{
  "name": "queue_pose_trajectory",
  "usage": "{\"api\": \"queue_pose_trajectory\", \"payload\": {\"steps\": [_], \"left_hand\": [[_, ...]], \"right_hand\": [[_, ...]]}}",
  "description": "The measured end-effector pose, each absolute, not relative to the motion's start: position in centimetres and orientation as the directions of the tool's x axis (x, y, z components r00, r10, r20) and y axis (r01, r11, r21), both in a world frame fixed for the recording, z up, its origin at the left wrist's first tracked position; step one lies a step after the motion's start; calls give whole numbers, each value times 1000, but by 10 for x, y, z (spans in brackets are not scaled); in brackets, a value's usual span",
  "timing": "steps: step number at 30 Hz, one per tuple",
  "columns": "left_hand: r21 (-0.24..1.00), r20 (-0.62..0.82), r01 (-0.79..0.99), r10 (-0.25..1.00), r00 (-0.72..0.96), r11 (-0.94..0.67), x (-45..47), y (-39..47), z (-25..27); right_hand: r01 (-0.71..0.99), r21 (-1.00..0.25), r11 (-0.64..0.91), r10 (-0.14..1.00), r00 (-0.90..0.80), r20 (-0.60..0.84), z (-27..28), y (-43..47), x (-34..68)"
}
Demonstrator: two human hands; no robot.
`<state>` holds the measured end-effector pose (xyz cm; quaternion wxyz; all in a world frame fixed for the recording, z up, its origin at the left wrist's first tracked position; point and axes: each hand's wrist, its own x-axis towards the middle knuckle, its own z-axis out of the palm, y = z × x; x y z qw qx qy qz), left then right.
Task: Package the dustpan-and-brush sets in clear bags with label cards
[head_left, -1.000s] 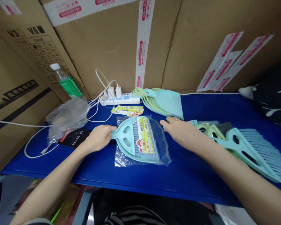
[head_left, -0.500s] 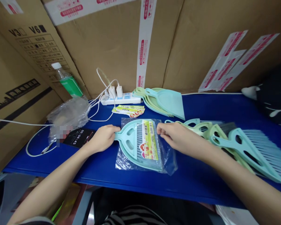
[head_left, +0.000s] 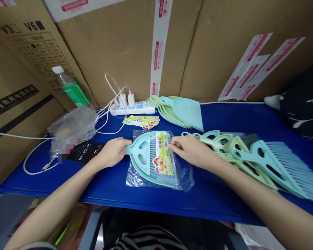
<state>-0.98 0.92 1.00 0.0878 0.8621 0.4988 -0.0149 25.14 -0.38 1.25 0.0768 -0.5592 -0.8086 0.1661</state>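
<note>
A light-blue dustpan (head_left: 139, 171) lies flat in front of me, with a brush nested in it whose bristles (head_left: 153, 152) point right. A yellow-green label card (head_left: 165, 163) with mushroom pictures rests over the bristles. Clear plastic bag (head_left: 186, 177) film spreads under the set and past its right side. My left hand (head_left: 114, 151) is closed round the handle end at the left. At the label's upper right edge, my right hand (head_left: 187, 147) has its fingers pinched together on the bag; the exact grip is partly hidden.
Loose brushes (head_left: 271, 166) in blue and green lie at right, partly under my right forearm. Stacked dustpans (head_left: 189, 111), label cards (head_left: 142, 121) and a power strip (head_left: 141, 109) sit at the back. Crumpled plastic (head_left: 73, 126), a bottle (head_left: 74, 90) and a timer screen (head_left: 85, 152) are at left.
The whole view has shifted slightly. My right hand's fingers now sit a little closer to the label's edge; my left hand keeps its hold on the handle.
</note>
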Motion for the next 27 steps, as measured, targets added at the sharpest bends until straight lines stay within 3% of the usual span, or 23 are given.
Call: {"api": "queue_pose_trajectory", "payload": {"steps": [3,8,10,12,17,19,22,27], "left_hand": [[128,-123,868,861,494,-480,-9,8,11],[120,-158,871,857,490,-476,-10,9,11],[124,-166,869,853,495,-480,-10,9,11],[125,-162,867,852,498,-483,-10,9,11],[122,-128,858,849,512,-499,-10,9,10],[128,-116,853,847,519,-506,-10,9,9],[127,-111,852,847,520,-507,-11,8,9],[108,-101,859,854,510,-501,-11,8,10]], "right_hand": [[855,-410,318,933,-360,-28,13,-1,256],[571,-771,282,894,-447,-4,13,7,263],[498,-820,283,873,-488,4,10,9,262],[579,-749,323,871,-491,-3,7,8,259],[852,-376,364,917,-398,-15,5,-4,252],[860,-379,341,922,-385,-45,3,-5,252],[805,-507,309,918,-392,-64,-1,0,254],[742,-583,333,914,-406,6,-4,9,261]]}}
